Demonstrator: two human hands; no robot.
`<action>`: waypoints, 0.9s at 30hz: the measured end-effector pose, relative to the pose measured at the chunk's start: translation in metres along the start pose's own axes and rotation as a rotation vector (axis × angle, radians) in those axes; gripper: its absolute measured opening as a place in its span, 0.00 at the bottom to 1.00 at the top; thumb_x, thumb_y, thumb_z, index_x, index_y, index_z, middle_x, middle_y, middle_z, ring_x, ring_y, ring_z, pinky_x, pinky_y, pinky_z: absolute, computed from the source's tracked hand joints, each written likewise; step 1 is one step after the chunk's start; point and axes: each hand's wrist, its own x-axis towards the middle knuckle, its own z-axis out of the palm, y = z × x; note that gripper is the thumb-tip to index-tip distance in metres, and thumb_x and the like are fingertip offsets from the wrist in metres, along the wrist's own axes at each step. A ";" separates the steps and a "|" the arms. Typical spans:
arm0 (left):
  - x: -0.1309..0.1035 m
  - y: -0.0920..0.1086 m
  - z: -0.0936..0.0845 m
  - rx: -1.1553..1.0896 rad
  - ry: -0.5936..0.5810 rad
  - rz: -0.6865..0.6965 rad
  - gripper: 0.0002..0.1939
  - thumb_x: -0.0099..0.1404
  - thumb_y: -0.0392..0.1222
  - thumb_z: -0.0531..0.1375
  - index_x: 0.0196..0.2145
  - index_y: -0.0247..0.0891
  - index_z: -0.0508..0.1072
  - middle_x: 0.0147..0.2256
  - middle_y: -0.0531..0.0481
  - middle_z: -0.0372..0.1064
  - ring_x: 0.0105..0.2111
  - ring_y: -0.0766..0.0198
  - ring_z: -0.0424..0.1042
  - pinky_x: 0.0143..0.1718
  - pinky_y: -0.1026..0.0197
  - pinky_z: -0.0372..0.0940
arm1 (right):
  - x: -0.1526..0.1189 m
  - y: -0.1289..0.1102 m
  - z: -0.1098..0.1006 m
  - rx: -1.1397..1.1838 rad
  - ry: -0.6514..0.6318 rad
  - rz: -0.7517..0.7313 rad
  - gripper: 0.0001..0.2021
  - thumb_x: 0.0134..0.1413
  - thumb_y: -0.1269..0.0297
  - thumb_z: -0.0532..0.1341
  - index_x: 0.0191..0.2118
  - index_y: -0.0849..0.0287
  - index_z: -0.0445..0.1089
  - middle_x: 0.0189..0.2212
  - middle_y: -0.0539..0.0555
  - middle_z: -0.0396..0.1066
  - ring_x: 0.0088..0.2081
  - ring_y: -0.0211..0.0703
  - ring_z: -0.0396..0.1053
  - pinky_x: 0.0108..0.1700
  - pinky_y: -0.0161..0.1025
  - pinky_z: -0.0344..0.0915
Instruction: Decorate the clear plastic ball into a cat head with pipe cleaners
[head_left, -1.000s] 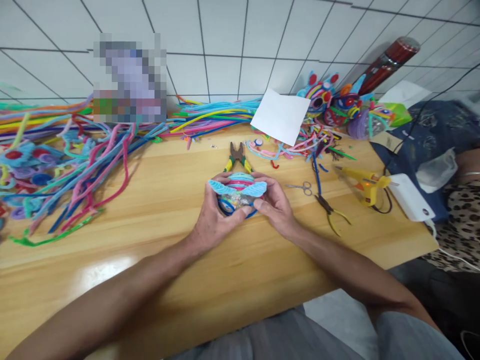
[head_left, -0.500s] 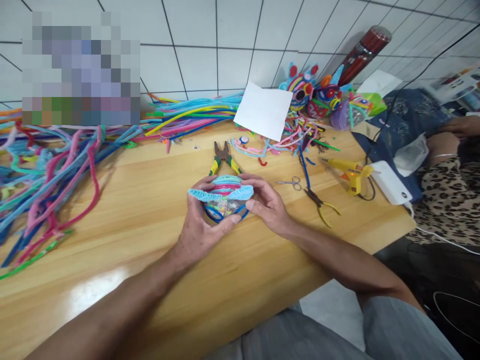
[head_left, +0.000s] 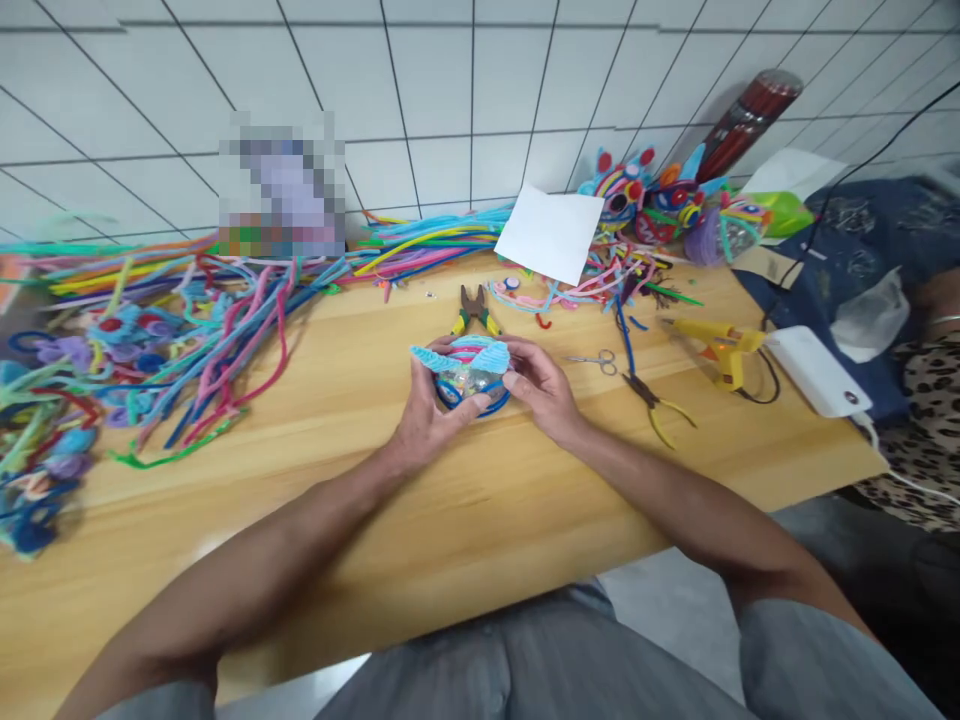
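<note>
Between my two hands is a rounded, clear craft piece wrapped with pipe cleaners, with pink and light blue rows on top, two light blue ear-like shapes and dark blue loops near its lower edge. My left hand grips its left side, thumb along the bottom. On the right side, my right hand holds it with thumb and curled fingers. Just beyond the piece lie pliers with yellow-green handles, jaws pointing away. Small scissors rest to the right of my right hand.
Pipe cleaners cover the left and back. White paper lies before decorated figures. At right are yellow-handled pliers, a yellow glue gun, a white box and part of another person.
The view has shifted left, showing more pipe cleaners there. Both hands still hold the craft piece, which is tilted slightly differently and shows more of its clear front.
</note>
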 end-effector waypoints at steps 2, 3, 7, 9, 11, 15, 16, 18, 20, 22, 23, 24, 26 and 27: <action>0.001 0.001 -0.001 -0.003 0.000 -0.006 0.37 0.67 0.60 0.71 0.61 0.44 0.58 0.64 0.39 0.62 0.65 0.51 0.68 0.66 0.45 0.69 | 0.002 0.002 0.003 -0.008 0.009 -0.013 0.27 0.59 0.38 0.71 0.57 0.50 0.75 0.65 0.58 0.73 0.67 0.54 0.71 0.71 0.54 0.66; 0.001 0.002 -0.001 -0.003 0.002 -0.016 0.37 0.67 0.60 0.71 0.62 0.44 0.58 0.63 0.39 0.62 0.65 0.51 0.69 0.66 0.45 0.69 | 0.003 0.002 0.004 -0.012 0.012 -0.016 0.29 0.59 0.37 0.71 0.57 0.51 0.75 0.64 0.58 0.73 0.66 0.54 0.71 0.70 0.54 0.66; 0.004 0.004 0.001 0.007 0.042 -0.065 0.39 0.64 0.62 0.73 0.61 0.42 0.60 0.61 0.39 0.66 0.61 0.50 0.71 0.64 0.44 0.71 | 0.005 0.001 0.007 -0.012 0.002 -0.015 0.31 0.60 0.35 0.69 0.58 0.52 0.73 0.64 0.59 0.74 0.65 0.55 0.72 0.70 0.54 0.67; 0.005 0.003 0.003 -0.002 0.074 -0.086 0.43 0.59 0.65 0.75 0.60 0.42 0.61 0.60 0.39 0.67 0.60 0.49 0.72 0.63 0.43 0.71 | 0.004 0.002 0.006 -0.017 -0.007 -0.017 0.31 0.61 0.36 0.69 0.60 0.52 0.73 0.66 0.60 0.72 0.66 0.54 0.71 0.70 0.53 0.67; 0.006 0.003 0.004 -0.032 0.099 -0.111 0.47 0.54 0.67 0.77 0.59 0.43 0.62 0.60 0.39 0.68 0.61 0.47 0.73 0.63 0.42 0.71 | 0.003 0.002 0.004 -0.026 -0.007 -0.020 0.32 0.61 0.36 0.69 0.62 0.51 0.73 0.67 0.60 0.70 0.68 0.54 0.69 0.71 0.53 0.66; 0.006 0.007 0.003 -0.128 0.036 -0.165 0.56 0.47 0.67 0.80 0.63 0.43 0.59 0.63 0.36 0.67 0.63 0.44 0.73 0.65 0.41 0.72 | 0.000 0.002 0.000 -0.041 0.004 -0.001 0.32 0.63 0.38 0.68 0.65 0.51 0.72 0.68 0.60 0.70 0.69 0.56 0.68 0.73 0.56 0.64; 0.006 0.009 0.002 -0.135 0.000 -0.185 0.56 0.49 0.66 0.80 0.64 0.43 0.58 0.65 0.35 0.67 0.64 0.44 0.73 0.66 0.41 0.71 | -0.002 0.002 -0.001 -0.044 0.007 0.011 0.32 0.64 0.39 0.68 0.66 0.51 0.71 0.69 0.60 0.70 0.69 0.57 0.69 0.73 0.56 0.64; 0.006 0.013 -0.001 -0.118 -0.056 -0.226 0.53 0.54 0.62 0.79 0.66 0.43 0.57 0.66 0.34 0.66 0.65 0.44 0.72 0.68 0.41 0.69 | -0.004 0.002 -0.005 -0.060 0.022 0.029 0.33 0.65 0.38 0.67 0.67 0.51 0.69 0.70 0.60 0.70 0.70 0.58 0.68 0.73 0.58 0.64; 0.006 0.016 -0.002 -0.094 -0.067 -0.258 0.49 0.56 0.58 0.78 0.65 0.42 0.58 0.66 0.34 0.67 0.66 0.44 0.72 0.69 0.41 0.68 | -0.006 0.004 -0.009 -0.092 0.044 0.032 0.35 0.65 0.35 0.65 0.68 0.50 0.68 0.70 0.61 0.70 0.71 0.58 0.67 0.74 0.59 0.63; 0.008 0.015 -0.002 -0.097 -0.041 -0.276 0.48 0.54 0.55 0.79 0.63 0.41 0.60 0.65 0.35 0.69 0.64 0.45 0.73 0.68 0.41 0.69 | -0.007 0.005 -0.013 -0.122 0.052 0.025 0.36 0.64 0.33 0.65 0.68 0.51 0.68 0.70 0.61 0.70 0.71 0.60 0.68 0.74 0.61 0.63; 0.009 0.014 -0.001 -0.103 -0.018 -0.284 0.48 0.53 0.55 0.80 0.61 0.41 0.60 0.64 0.35 0.70 0.63 0.45 0.74 0.67 0.42 0.70 | -0.007 0.006 -0.014 -0.134 0.043 0.023 0.37 0.64 0.32 0.64 0.68 0.51 0.68 0.70 0.62 0.70 0.71 0.60 0.68 0.74 0.62 0.63; 0.011 0.013 0.000 -0.108 0.011 -0.292 0.47 0.52 0.54 0.80 0.60 0.41 0.61 0.62 0.36 0.71 0.62 0.46 0.75 0.66 0.42 0.70 | -0.007 0.007 -0.015 -0.147 0.025 0.021 0.37 0.64 0.33 0.65 0.69 0.50 0.67 0.71 0.62 0.69 0.71 0.61 0.67 0.74 0.63 0.63; 0.016 0.010 0.003 -0.113 0.071 -0.307 0.46 0.50 0.54 0.81 0.57 0.41 0.62 0.60 0.39 0.73 0.59 0.47 0.76 0.64 0.43 0.72 | -0.005 0.009 -0.016 -0.187 -0.023 0.021 0.39 0.62 0.34 0.67 0.71 0.49 0.64 0.73 0.62 0.66 0.73 0.62 0.65 0.75 0.64 0.60; 0.020 0.009 0.004 -0.114 0.095 -0.313 0.45 0.50 0.54 0.81 0.56 0.42 0.62 0.58 0.40 0.74 0.58 0.47 0.77 0.63 0.44 0.73 | -0.003 0.010 -0.016 -0.216 -0.044 0.024 0.42 0.60 0.35 0.70 0.73 0.49 0.62 0.74 0.62 0.64 0.74 0.62 0.63 0.76 0.64 0.59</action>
